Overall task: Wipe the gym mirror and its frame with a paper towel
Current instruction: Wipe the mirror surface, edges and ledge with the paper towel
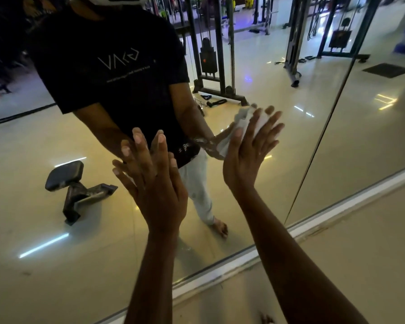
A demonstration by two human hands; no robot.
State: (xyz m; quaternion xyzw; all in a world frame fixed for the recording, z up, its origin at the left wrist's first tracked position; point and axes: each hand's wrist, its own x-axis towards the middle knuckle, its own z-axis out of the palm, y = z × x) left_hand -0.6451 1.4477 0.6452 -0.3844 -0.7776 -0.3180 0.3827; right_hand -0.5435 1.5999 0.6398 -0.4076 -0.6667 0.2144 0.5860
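I am pressing a paper towel (240,127) flat against the mirror (278,160) with my spread right hand (246,155), left hand (154,178) bracing open-palmed; smears remaining, frame (243,257) seemingly untouched.

A pale, glossy floor (360,265) is seen at the lower right, running up to the white frame strip (243,260) at the foot of the mirror (56,230). A small dark mark (265,319) is seen on the floor near the bottom edge. In the mirror the same floor is reflected, with a padded bench piece (77,188), a cable machine (215,73) and a dark mat (387,70) standing or lying on it.
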